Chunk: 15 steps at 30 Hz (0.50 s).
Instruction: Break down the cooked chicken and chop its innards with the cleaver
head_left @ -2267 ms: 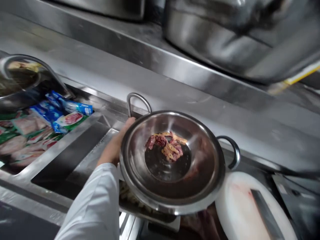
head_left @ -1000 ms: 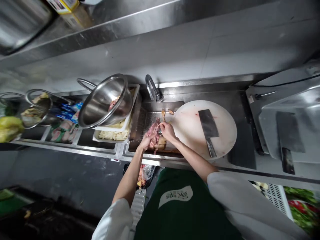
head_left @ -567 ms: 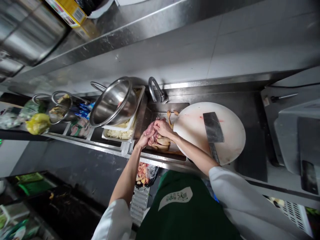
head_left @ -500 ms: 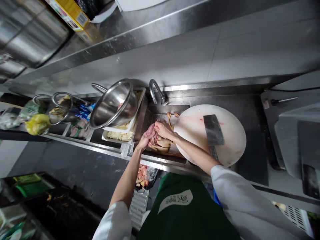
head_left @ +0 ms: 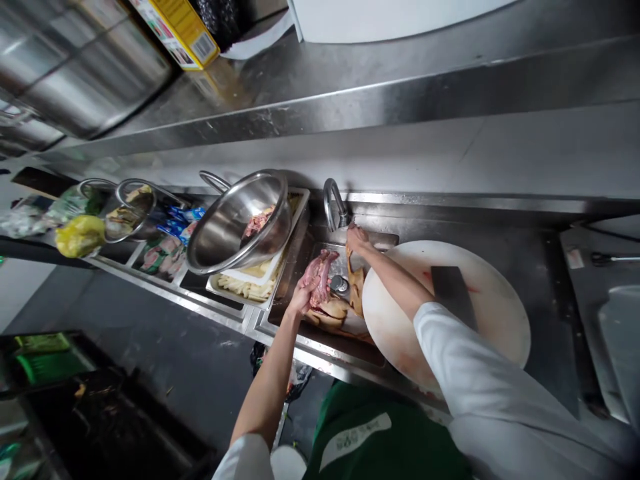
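- Two hands of mine are working at the sink (head_left: 291,277); neither is touching the cleaver (head_left: 453,297).
- Left hand (head_left: 306,295): I am gripping the raw meat (head_left: 323,270) by its near end, fingers closing around it. The far end is sticking out past my fingers, over the sink.
- Right hand (head_left: 357,236): I am keeping it well apart from the left, just beside the base of the tap (head_left: 330,200). Fingers are curling; I cannot tell whether they are clamping on anything.
- Done, as far as is showing: cut pieces (head_left: 259,223) are already lying in the steel bowl (head_left: 215,237). The bowl is tilting toward me, resting on the trays (head_left: 250,288) to the left of the sink.
- Left over, in my judgement: the raw meat in my grip is hanging outside the bowl, and skin-on poultry (head_left: 331,312) is lying in the sink near the drain (head_left: 339,285). A long yellowish piece (head_left: 356,288) is stretching up the right side of the sink.
- Chopping board (head_left: 395,307): it is overlapping the right side of the sink and carrying red smears. The cleaver is lying flat on it, my right sleeve covering its handle.
- Estimate: work is standing partway, with meat sitting in both bowl and sink.
- Uncertain: whether water is running.
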### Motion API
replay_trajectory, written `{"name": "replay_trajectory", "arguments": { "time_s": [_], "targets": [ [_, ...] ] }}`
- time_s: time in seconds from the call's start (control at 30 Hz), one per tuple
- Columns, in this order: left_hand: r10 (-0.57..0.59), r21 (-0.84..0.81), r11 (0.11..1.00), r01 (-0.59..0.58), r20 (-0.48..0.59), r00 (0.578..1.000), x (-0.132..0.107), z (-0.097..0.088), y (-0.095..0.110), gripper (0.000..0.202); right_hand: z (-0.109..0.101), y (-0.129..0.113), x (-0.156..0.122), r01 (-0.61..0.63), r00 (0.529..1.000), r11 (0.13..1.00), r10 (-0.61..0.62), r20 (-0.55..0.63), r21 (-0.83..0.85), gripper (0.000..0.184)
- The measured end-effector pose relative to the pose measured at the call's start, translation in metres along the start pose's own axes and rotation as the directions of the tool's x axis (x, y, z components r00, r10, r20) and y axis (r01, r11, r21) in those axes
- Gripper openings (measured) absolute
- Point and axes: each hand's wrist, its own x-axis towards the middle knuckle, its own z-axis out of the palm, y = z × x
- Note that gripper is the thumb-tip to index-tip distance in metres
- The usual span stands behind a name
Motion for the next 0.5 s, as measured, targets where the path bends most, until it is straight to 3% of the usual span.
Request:
{"name": "replay_trajectory", "arguments": {
  "time_s": [0.07, 0.13, 0.2, 0.27, 0.33, 0.37, 0.5],
  "targets": [
    [0.017, -0.027, 0.999, -0.017, -0.019, 1.000, 0.013, 0.000, -0.001, 0.082, 0.006, 0.001, 0.004, -0.034, 0.998, 0.999, 0.033, 0.045, 0.012, 0.004],
    [0.026, -0.059, 0.998, -0.028, -0.037, 0.999, 0.027, -0.001, -0.003, 0.076, 0.011, 0.004, -0.004, -0.079, 0.995, 0.995, 0.075, 0.072, 0.056, 0.010],
    [0.020, -0.084, 0.996, -0.024, -0.047, 0.999, 0.043, 0.001, -0.005, 0.068, 0.018, 0.004, -0.020, -0.191, 0.977, 0.946, 0.158, 0.140, 0.262, 0.022],
    [-0.004, -0.070, 0.998, 0.000, -0.062, 0.998, 0.060, 0.007, -0.008, 0.061, 0.026, -0.002, -0.039, -0.360, 0.920, 0.767, 0.198, 0.339, 0.532, 0.043],
    [-0.020, -0.011, 1.000, 0.019, -0.105, 0.994, 0.078, 0.017, -0.011, 0.057, 0.037, -0.012, -0.052, -0.488, 0.843, 0.567, 0.108, 0.528, 0.663, 0.055],
    [-0.017, 0.022, 1.000, 0.020, -0.141, 0.990, 0.086, 0.023, -0.012, 0.054, 0.043, -0.018, -0.053, -0.502, 0.828, 0.516, 0.055, 0.559, 0.694, 0.055],
    [-0.055, 0.011, 0.998, 0.060, -0.276, 0.960, 0.104, 0.038, -0.014, 0.038, 0.058, -0.035, -0.038, -0.277, 0.942, 0.495, -0.030, 0.335, 0.824, 0.041]
  ]
}}
